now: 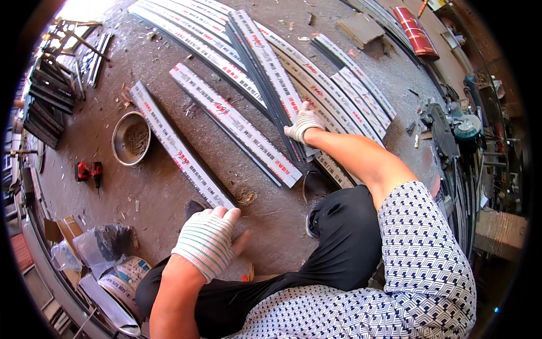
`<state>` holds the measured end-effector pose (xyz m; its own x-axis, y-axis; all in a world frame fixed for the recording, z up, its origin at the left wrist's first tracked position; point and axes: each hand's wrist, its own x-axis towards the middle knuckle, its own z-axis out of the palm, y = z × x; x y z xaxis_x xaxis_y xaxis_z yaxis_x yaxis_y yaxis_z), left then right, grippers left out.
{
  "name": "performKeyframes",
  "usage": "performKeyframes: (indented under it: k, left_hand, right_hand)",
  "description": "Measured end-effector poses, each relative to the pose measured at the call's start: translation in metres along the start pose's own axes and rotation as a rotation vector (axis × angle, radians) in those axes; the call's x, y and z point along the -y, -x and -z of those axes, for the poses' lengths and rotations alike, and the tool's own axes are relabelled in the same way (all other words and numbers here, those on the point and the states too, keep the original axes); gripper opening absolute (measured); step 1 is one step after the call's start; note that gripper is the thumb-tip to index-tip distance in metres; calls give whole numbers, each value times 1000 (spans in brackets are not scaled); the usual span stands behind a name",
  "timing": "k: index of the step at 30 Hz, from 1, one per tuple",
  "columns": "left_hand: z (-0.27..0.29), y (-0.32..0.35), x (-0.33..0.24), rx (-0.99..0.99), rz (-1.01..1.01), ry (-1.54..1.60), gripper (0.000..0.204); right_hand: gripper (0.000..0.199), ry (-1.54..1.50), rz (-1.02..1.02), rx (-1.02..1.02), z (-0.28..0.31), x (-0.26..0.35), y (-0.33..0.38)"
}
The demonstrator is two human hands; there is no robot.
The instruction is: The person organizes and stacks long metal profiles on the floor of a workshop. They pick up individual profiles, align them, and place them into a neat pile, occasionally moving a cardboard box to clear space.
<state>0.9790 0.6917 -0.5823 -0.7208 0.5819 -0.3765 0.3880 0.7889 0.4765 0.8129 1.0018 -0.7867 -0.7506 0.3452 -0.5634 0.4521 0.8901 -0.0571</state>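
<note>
a dusty grey workshop floor (169,186), strewn with chips and scraps. across it, long flat metal strips wrapped in white printed film, fanned out from the top of the view down toward the knees. at the near end of one such strip (175,148), the left hand (210,240) in a striped knit glove, fingers curled down over the strip's end and pressed against the floor, thumb splayed out to the right; gripping or merely pressing, cannot tell. strip running away up and left from those fingers, its far end near a round metal bowl (131,137) holding small dark bits. farther out, the right hand (303,125), also gloved, arm stretched forward, fingers bent over the edge of a dark strip (270,99) in the middle of the bundle (316,85), just where that strip crosses the white ones; looks closed on it, though the fingertips are hidden. between the two hands, another white-wrapped strip (234,125), untouched. left of the bowl, a red power tool (88,171) lying on the floor. at the right rim, a green and black machine (460,133). lower left, plastic bags (96,246) and a cardboard box (65,230).
</note>
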Motion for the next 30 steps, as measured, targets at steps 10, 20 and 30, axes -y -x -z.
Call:
performKeyframes:
  k: [10,20,30]
  left_hand:
    - [-1,-4,-7,1,-22,-16,45]
    - [1,-7,-10,12,7,-1,43]
    - [2,-15,-19,41,8,15,43]
  right_hand:
    - [125,39,6,2,4,-1,3]
    - [125,-53,77,26,13,-9,9]
    - [121,-133,157,34,19,-27,14]
